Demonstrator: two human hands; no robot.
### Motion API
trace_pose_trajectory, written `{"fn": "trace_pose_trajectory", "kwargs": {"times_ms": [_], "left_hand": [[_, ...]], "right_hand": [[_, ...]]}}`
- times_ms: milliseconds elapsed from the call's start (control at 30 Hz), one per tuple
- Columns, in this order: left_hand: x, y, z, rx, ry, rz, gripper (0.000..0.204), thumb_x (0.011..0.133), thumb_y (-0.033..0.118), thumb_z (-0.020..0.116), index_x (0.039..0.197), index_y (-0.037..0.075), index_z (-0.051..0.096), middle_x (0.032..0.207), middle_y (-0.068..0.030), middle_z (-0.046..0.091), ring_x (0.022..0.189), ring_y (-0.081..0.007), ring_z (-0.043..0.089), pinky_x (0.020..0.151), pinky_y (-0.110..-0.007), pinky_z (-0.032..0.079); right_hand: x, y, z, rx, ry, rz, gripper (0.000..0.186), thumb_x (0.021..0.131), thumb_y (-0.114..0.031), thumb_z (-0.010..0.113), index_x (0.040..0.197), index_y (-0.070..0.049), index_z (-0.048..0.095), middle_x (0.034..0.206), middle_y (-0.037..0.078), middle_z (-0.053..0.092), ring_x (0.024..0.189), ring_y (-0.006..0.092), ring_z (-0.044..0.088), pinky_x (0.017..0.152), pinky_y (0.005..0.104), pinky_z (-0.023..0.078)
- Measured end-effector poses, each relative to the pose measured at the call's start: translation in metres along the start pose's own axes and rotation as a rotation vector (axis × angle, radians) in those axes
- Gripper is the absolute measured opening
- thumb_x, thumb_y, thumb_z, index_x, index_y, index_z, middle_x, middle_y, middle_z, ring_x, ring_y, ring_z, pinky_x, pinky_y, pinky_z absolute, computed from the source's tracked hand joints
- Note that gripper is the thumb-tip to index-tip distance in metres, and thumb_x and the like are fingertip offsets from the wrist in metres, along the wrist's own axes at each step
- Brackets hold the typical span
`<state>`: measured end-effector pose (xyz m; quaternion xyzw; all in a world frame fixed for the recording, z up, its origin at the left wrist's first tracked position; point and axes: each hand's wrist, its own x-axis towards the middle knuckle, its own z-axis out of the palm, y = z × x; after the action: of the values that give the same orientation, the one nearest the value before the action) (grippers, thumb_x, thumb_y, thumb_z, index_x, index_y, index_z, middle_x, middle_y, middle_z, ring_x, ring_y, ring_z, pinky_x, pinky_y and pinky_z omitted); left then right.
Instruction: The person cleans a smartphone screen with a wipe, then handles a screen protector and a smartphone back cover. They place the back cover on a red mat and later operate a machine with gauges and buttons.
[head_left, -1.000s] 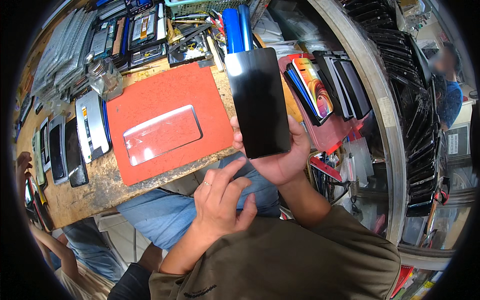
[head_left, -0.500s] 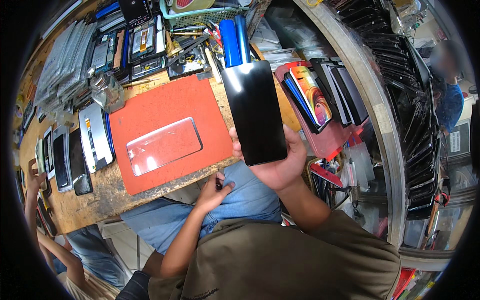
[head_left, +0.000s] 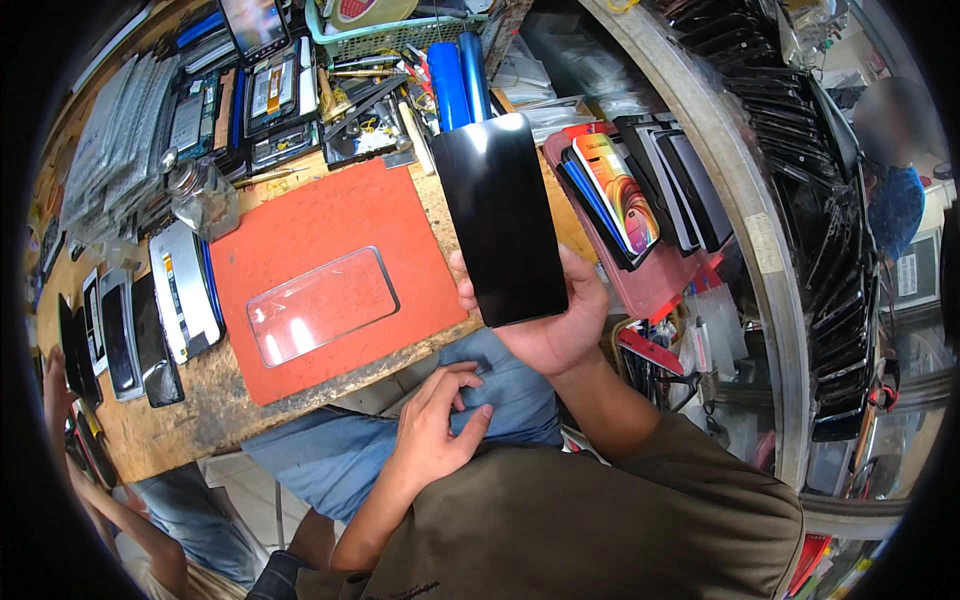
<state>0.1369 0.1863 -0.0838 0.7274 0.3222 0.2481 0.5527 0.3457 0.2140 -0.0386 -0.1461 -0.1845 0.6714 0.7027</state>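
Observation:
My right hand (head_left: 560, 335) grips a black phone screen (head_left: 500, 225) by its lower end, thumb on the right edge and fingertips on the left. The panel is tilted up toward me with its glossy face showing and a bright reflection at the top. My left hand (head_left: 435, 425) holds nothing; its fingers are apart, slightly bent, above my thigh in front of the bench. Left of the phone screen, a clear glass panel with a dark rim (head_left: 325, 305) lies on an orange-red mat (head_left: 330, 215).
A wooden bench (head_left: 190, 430) carries several phones, a glass jar (head_left: 203, 198), stacked bubble-wrap sleeves (head_left: 120, 150) and blue rolls (head_left: 450, 85). At right a pink tray (head_left: 650, 285) holds phone parts beside a metal-framed glass case (head_left: 755, 240). Another person's hand (head_left: 57, 380) is at far left.
My left hand has risen from my lap and its fingers have opened out. My right hand keeps the phone screen in nearly the same place. The other person's hand now holds a dark panel.

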Motion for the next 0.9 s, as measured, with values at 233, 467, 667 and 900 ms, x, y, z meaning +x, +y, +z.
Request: {"fn": "trace_pose_trajectory", "kwargs": {"times_ms": [233,467,667,900], "left_hand": [[0.002,0.021,-0.008,0.048,0.038,0.102,0.032,0.082,0.007,0.076,0.111,0.002,0.065,0.132,-0.018,0.067,0.077,-0.0199,0.063,0.062,-0.031,0.051],[-0.005,0.027,-0.009,-0.078,0.068,0.15,0.025,0.082,0.012,0.078,0.101,0.0,0.067,0.111,-0.0173,0.071,0.074,-0.0255,0.065,0.07,-0.036,0.056],[-0.017,0.09,-0.022,-0.877,0.313,0.858,0.025,0.092,0.028,0.071,0.093,0.004,0.064,0.088,-0.0133,0.064,0.076,-0.0289,0.063,0.066,-0.043,0.056],[-0.025,0.134,-0.033,-1.442,0.234,1.5,0.02,0.104,0.016,0.057,0.085,0.01,0.062,0.075,-0.003,0.056,0.07,-0.0152,0.056,0.059,-0.027,0.049]], "right_hand": [[-0.002,-0.003,0.001,0.043,0.003,0.006,0.064,0.107,-0.041,0.042,0.146,0.009,0.052,0.141,0.035,0.058,0.119,0.0381,0.064,0.102,0.0475,0.05],[-0.001,-0.003,0.003,0.018,0.008,-0.001,0.066,0.106,-0.042,0.043,0.148,0.009,0.051,0.141,0.034,0.057,0.117,0.0371,0.065,0.101,0.0464,0.05],[-0.003,-0.003,0.003,-0.088,0.077,0.022,0.071,0.103,-0.051,0.046,0.15,0.001,0.05,0.136,0.03,0.058,0.111,0.0346,0.062,0.097,0.0451,0.049],[-0.003,-0.001,0.0,-0.032,-0.057,0.0,0.07,0.105,-0.046,0.044,0.148,0.009,0.05,0.139,0.031,0.061,0.117,0.0356,0.065,0.102,0.0455,0.05]]}}
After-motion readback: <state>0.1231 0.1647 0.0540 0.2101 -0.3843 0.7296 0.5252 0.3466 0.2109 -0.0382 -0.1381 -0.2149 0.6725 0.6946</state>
